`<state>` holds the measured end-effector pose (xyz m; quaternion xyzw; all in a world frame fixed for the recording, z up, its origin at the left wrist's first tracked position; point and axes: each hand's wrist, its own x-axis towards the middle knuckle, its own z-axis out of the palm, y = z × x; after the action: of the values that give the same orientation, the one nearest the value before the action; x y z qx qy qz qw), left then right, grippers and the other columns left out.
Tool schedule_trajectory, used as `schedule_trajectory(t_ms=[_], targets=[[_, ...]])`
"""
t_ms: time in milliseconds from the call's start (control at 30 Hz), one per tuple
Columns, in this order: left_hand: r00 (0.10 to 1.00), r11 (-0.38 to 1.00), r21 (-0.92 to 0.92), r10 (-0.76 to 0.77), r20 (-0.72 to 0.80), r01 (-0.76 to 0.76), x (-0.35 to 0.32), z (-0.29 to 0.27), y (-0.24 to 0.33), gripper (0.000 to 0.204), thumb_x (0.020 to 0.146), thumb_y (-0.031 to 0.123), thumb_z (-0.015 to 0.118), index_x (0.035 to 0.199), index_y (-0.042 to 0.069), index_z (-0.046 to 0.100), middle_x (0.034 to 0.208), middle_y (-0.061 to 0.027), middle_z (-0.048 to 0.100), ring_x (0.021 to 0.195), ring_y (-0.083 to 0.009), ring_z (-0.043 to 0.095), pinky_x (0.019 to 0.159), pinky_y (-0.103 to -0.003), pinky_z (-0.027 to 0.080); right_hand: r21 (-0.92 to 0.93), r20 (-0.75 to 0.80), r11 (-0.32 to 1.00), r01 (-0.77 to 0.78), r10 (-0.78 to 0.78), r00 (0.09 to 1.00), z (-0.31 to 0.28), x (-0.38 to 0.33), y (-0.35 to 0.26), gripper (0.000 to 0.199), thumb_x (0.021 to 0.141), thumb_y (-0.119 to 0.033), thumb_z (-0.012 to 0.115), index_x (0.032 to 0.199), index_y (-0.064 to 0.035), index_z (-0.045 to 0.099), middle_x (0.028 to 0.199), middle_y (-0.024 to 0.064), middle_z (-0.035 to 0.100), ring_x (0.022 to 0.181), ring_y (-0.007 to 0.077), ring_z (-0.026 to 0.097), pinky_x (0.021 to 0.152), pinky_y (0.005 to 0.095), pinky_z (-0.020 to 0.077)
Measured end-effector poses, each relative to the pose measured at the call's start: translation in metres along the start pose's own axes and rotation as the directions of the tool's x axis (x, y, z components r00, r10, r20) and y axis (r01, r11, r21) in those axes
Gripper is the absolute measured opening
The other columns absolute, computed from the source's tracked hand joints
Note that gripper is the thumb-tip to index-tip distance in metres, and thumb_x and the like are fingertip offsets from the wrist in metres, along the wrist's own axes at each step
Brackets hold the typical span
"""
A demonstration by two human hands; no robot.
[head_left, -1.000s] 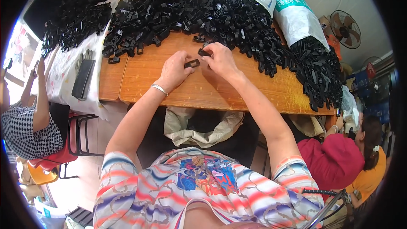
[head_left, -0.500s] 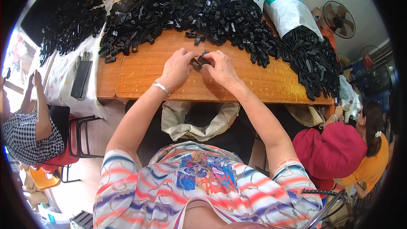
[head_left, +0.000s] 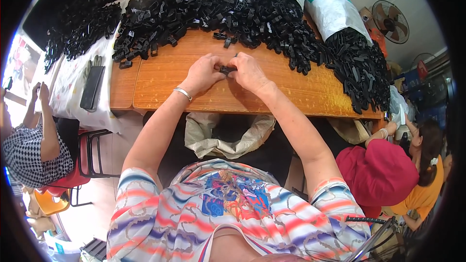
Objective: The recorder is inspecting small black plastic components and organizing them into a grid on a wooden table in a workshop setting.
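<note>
Over the middle of the wooden table (head_left: 170, 75), my hands meet around a small black plastic part (head_left: 226, 69). My left hand (head_left: 206, 72) pinches one end of it, with a silver bracelet on that wrist. From the other side my right hand (head_left: 248, 72) has its fingers closed on the part and covers much of it. Whether it is one piece or two joined pieces I cannot tell. Just beyond my fingers lie a few loose black parts (head_left: 226, 40), at the front of a large heap of similar black plastic parts (head_left: 250, 12).
An open woven sack (head_left: 228, 151) hangs at the table's near edge, above my lap. At the right, slim black pieces (head_left: 357, 68) spill from a white sack (head_left: 335, 12). A black phone-like case (head_left: 92, 87) lies on the left cloth. People sit on both sides.
My hands have drawn closer together around the black part, and the right fingers now cover more of it. At the right, a co-worker's hand has come up near a pale bag.
</note>
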<state>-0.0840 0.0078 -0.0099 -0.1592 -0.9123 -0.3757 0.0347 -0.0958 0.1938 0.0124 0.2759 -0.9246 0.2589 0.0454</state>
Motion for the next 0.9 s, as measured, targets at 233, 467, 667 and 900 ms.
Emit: schedule_trajectory(t_ms=[233,467,667,900], targets=[[0.968,0.963,-0.115,-0.232,0.096,0.242,0.01,-0.011,0.0,0.031,0.081,0.034,0.072,0.088,0.004,0.074,0.087,-0.0163,0.072,0.085,-0.031,0.069,0.077,-0.04,0.053,0.011,0.119,1.0,0.005,-0.006,0.993,-0.006,0.007,0.001,0.027,0.07,-0.01,0.08,0.095,-0.0015,0.072,0.097,0.0221,0.066,0.095,0.0391,0.063,0.082,0.0448,0.0509],[0.982,0.982,-0.029,-0.184,0.041,0.185,0.001,-0.004,0.014,0.025,0.079,0.03,0.073,0.089,0.007,0.073,0.088,-0.014,0.072,0.085,-0.0303,0.07,0.077,-0.039,0.054,0.12,0.005,0.993,0.024,-0.024,1.0,0.006,-0.012,0.012,0.027,0.069,-0.006,0.079,0.093,-0.0003,0.067,0.089,0.0211,0.064,0.085,0.0394,0.062,0.074,0.0445,0.0503],[0.734,0.999,0.022,-0.007,-0.679,0.03,-0.055,-0.056,-0.041,0.011,0.089,0.014,0.068,0.095,0.006,0.07,0.09,-0.0061,0.066,0.081,-0.019,0.061,0.075,-0.031,0.049,0.204,0.052,0.968,0.145,-0.159,0.986,-0.013,-0.086,-0.026,0.028,0.072,-0.006,0.076,0.099,-0.0026,0.067,0.09,0.0153,0.062,0.084,0.0332,0.062,0.073,0.04,0.0508],[0.567,0.776,0.32,-0.058,-0.822,0.543,-0.061,-0.142,-0.172,0.06,0.091,0.027,0.061,0.145,0.009,0.042,0.143,-0.0258,0.043,0.135,-0.0399,0.038,0.113,-0.045,0.032,0.124,0.218,0.966,0.225,-0.248,0.944,0.034,-0.137,-0.046,0.028,0.074,-0.008,0.074,0.099,-0.0053,0.061,0.092,0.0144,0.056,0.077,0.0349,0.064,0.066,0.0432,0.0535]])
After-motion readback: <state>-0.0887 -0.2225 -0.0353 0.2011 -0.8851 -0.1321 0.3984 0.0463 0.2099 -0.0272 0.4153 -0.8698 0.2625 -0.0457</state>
